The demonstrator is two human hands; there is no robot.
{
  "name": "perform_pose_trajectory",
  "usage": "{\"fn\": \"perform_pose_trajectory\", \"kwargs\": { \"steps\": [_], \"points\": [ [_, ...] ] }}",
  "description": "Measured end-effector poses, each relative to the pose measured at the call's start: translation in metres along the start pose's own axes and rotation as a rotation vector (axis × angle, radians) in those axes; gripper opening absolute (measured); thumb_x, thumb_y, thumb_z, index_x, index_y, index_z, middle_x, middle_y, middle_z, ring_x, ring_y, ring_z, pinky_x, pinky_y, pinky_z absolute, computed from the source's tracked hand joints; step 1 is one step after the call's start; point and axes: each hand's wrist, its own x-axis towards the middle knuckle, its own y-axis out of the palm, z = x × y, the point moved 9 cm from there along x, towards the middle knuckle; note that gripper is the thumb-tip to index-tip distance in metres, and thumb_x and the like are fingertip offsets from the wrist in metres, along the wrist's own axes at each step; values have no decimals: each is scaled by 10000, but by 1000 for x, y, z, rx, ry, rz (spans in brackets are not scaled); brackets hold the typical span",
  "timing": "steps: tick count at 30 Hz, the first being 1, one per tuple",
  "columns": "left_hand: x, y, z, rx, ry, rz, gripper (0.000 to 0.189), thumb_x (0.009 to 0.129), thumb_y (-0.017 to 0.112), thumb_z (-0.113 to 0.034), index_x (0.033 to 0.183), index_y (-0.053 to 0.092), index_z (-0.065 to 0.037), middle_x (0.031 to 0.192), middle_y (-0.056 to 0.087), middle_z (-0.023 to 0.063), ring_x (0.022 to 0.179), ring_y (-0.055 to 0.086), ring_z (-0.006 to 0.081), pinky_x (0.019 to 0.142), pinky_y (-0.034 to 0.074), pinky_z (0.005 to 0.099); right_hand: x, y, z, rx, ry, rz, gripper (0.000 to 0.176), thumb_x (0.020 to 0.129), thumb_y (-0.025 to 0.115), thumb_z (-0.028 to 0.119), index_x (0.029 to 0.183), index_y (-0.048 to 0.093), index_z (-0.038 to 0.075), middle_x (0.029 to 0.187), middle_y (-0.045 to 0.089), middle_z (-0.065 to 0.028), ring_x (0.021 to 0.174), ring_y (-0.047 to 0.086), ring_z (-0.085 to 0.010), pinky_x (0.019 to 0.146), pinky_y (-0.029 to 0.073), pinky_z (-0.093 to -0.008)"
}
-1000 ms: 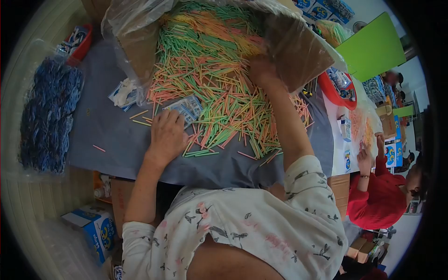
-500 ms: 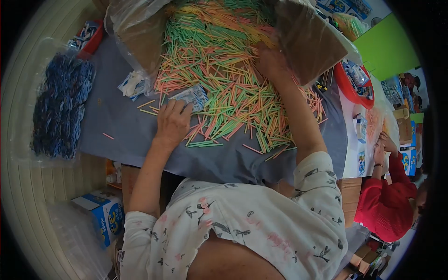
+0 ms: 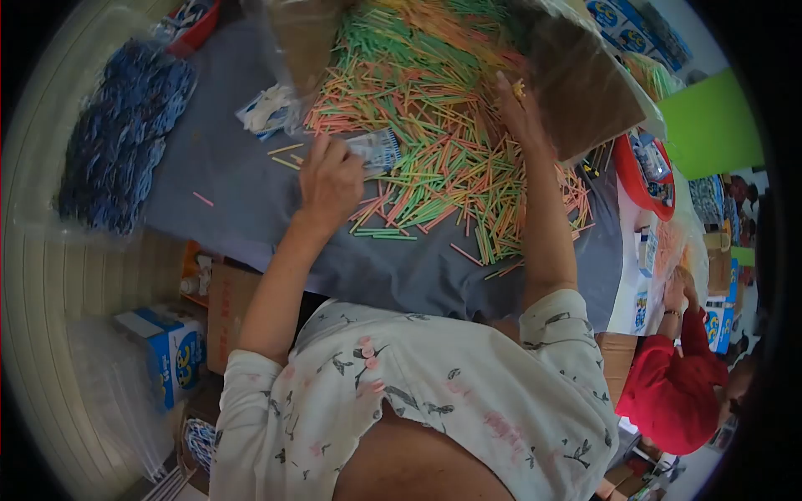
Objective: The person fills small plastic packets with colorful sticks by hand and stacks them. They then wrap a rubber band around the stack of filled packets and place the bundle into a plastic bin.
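In the head view, the person's left hand (image 3: pixel 332 179) is near the front of a grey cloth (image 3: pixel 230 167) that covers the table. Its fingers are curled and close together on the left end of a clear packet (image 3: pixel 380 150) with blue print, which they hold; the packet's right end reaches over the edge of the loose sticks (image 3: pixel 468 192). These sticks, green, pink, orange and yellow, spread from the back of the table towards the person.

The right hand (image 3: pixel 520 117) is farther back, over the sticks and just beside a brown cardboard flap (image 3: pixel 585 96) with clear plastic over it. Its fingers are narrowed around a small bunch of yellow sticks (image 3: pixel 519 89), whose ends show at the fingers; how many it holds I cannot tell.

Left of the packet, a white crumpled thing (image 3: pixel 271 108) lies near a single pink stick (image 3: pixel 203 199). Farther left, a heap of blue pieces (image 3: pixel 129 134) fills a clear tray. A red basin (image 3: pixel 631 179) stands to the right of the flap, and a co-worker in a red top (image 3: pixel 672 392) is at the far right.
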Motion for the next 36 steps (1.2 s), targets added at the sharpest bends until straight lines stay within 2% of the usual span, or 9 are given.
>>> {"fn": "perform_pose_trajectory", "kwargs": {
  "steps": [2, 9, 19, 22, 24, 26, 28, 34, 36],
  "points": [
    [-8, 12, -5, 24, 44, 40, 23, 733, 637, -60, 720, 651, -48, 804, 591, 83, 851, 602, 261, 677, 507, 404, -13, 12, 8, -50, -227, -128, 402, 963, 578, 382, 1019, 682, -2, 967, 691, -141, 913, 654, -238, 825, 489, -361],
    [-16, 22, 1, -27, -137, 105, 120, 746, 588, -116, 707, 670, -36, 843, 627, 103, 885, 620, 280, 681, 544, 423, -5, 29, -37, 88, -96, 84, 399, 982, 577, 310, 1217, 640, -7, 1147, 670, -120, 1033, 621, -206, 893, 472, -351],
    [-20, 34, -1, -6, -155, 202, 170, 814, 571, -147, 806, 689, -25, 906, 644, 130, 888, 599, 288, 682, 519, 433, 3, 31, -81, 787, 38, -103, 276, 978, 597, 176, 1126, 656, -50, 969, 657, -58, 863, 575, -131, 805, 481, -271],
    [-18, 37, 1, -24, -155, 238, 135, 739, 601, -129, 756, 696, -34, 903, 648, 133, 926, 621, 306, 690, 540, 439, 5, 32, -49, 754, -170, -214, 248, 926, 672, 146, 1101, 670, -31, 981, 654, -50, 852, 588, -130, 772, 491, -276],
    [-18, 36, 3, -35, -150, 240, 131, 742, 604, -133, 761, 699, -45, 903, 654, 133, 932, 627, 301, 707, 538, 444, -28, 23, 38, 217, -485, -192, 203, 906, 598, 31, 1090, 652, -36, 917, 661, -53, 862, 621, -152, 803, 506, -287],
    [-18, 33, 8, -51, -189, 240, 129, 747, 604, -128, 782, 709, -63, 906, 663, 136, 938, 636, 296, 749, 533, 448, -5, 40, -52, 431, -146, -202, 248, 881, 725, 164, 1070, 696, 6, 958, 654, -52, 866, 602, -128, 715, 492, -281],
    [-19, 30, 13, -89, -230, 245, 140, 756, 606, -118, 817, 718, -61, 914, 667, 138, 930, 638, 305, 783, 525, 451, -18, 29, -18, 622, 95, -153, 198, 926, 651, 118, 1038, 681, -43, 912, 656, -30, 876, 620, -125, 740, 483, -258],
    [-16, 16, 20, -207, -184, 268, 145, 801, 644, -120, 896, 703, -28, 897, 663, 115, 873, 626, 321, 770, 510, 445, -16, 50, -19, 123, -18, 40, 303, 939, 654, 246, 1069, 700, -24, 892, 692, -138, 840, 629, -215, 742, 497, -377],
    [-15, 20, 21, -169, -174, 294, 133, 806, 637, -108, 896, 699, -31, 895, 659, 114, 860, 620, 321, 767, 509, 441, -24, 51, 2, -125, -293, -26, 285, 953, 633, 270, 1101, 712, 39, 942, 697, -195, 912, 646, -320, 822, 500, -456]
  ]
}}
